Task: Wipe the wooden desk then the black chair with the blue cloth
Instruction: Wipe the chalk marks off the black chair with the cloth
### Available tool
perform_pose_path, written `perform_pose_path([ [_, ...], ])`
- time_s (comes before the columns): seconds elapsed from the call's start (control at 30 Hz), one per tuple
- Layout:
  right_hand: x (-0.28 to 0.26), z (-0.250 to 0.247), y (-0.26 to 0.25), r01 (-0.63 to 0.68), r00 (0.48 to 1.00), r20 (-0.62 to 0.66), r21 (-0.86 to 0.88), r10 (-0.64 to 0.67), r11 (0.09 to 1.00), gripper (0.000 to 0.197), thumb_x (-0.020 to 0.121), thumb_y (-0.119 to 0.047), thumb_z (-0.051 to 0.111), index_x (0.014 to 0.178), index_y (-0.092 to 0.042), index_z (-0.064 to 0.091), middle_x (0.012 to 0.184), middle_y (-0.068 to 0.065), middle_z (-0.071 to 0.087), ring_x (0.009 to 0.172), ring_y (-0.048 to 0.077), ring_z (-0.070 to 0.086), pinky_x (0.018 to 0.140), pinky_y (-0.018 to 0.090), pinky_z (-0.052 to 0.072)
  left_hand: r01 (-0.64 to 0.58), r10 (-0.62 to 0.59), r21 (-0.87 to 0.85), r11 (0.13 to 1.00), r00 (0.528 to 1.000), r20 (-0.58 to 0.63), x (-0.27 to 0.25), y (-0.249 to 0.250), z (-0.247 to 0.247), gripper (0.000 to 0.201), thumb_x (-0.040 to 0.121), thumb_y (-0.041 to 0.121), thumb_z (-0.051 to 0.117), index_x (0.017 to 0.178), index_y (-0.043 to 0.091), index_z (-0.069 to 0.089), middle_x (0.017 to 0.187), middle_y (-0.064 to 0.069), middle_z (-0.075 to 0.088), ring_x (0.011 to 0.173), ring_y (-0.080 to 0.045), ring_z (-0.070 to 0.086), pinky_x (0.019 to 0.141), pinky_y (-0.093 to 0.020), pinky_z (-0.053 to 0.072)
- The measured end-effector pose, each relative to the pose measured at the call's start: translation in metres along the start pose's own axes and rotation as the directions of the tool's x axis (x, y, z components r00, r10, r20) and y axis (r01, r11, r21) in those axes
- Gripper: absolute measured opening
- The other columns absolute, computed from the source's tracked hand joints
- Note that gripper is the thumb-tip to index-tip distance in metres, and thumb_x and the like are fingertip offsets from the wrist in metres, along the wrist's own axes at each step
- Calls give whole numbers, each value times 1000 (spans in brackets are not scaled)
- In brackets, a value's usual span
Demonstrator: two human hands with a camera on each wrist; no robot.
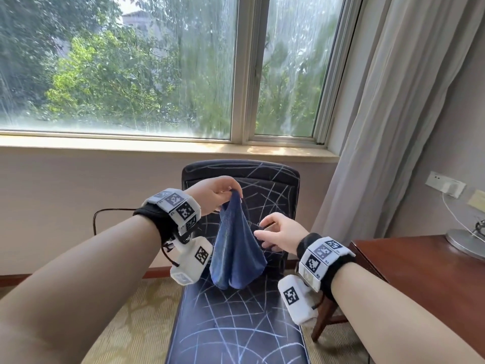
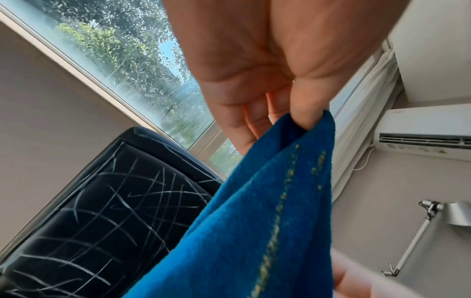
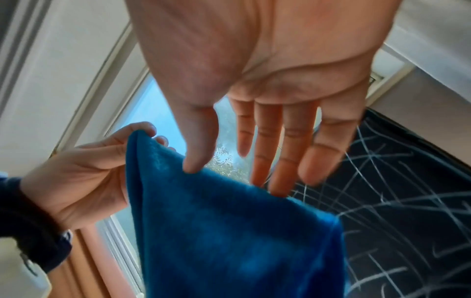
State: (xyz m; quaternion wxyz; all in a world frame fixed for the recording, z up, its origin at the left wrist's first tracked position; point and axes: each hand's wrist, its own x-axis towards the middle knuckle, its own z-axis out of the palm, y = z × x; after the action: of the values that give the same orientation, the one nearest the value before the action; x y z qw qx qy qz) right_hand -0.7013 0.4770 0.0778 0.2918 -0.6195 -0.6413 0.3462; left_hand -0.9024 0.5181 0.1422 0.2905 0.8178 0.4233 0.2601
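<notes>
The blue cloth (image 1: pixel 236 248) hangs in the air over the black chair (image 1: pixel 231 324), whose seat and back carry thin white line marks. My left hand (image 1: pixel 225 193) pinches the cloth's top corner between thumb and fingertips, as the left wrist view shows on the cloth (image 2: pixel 267 211). My right hand (image 1: pixel 265 235) is spread beside the cloth's right edge with its fingers straight; in the right wrist view its thumb and fingertips (image 3: pixel 275 181) touch the cloth (image 3: pixel 229 231) without gripping it. The wooden desk (image 1: pixel 425 274) stands at the right.
A lamp base (image 1: pixel 464 240) and a white cable sit on the desk's far corner. Behind the chair are the window sill (image 1: pixel 157 145) and a grey curtain (image 1: pixel 380 127). Patterned carpet (image 1: pixel 131 324) lies left of the chair.
</notes>
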Motion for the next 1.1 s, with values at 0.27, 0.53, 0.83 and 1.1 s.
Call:
perform_pose_path([
  [0.27,0,27,4,129,991,56,-90,-124,988,36,82,-39,68,106,-28,43,105,-4,48,96,11,53,84,21,46,36,-36,-9,999,999,-38,-8,-4,-6,29,97,4,41,86,27,55,98,-2,60,87,-15,64,67,-18,56],
  [0.53,8,34,-11,258,963,-28,-185,-268,948,5,92,-18,56,92,-20,52,88,-1,59,84,15,55,77,22,41,102,-99,16,995,987,-128,-28,-15,-21,41,91,-11,34,64,16,49,85,0,48,65,-11,52,55,-11,48],
  [0.83,19,18,-59,330,937,-31,-239,-347,913,6,95,-20,51,96,-21,56,80,-5,56,74,12,50,62,10,37,307,-306,-149,940,951,31,-48,-60,-30,31,86,-12,28,74,13,43,90,-13,43,92,-28,48,94,-45,49],
  [1.1,21,25,-62,342,938,7,-191,-347,920,6,95,-18,52,94,-21,56,76,-9,53,62,5,44,56,8,36,342,-336,-54,938,936,104,-57,-77,-19,65,82,26,72,132,26,30,114,-3,58,101,-19,60,94,-29,46],
])
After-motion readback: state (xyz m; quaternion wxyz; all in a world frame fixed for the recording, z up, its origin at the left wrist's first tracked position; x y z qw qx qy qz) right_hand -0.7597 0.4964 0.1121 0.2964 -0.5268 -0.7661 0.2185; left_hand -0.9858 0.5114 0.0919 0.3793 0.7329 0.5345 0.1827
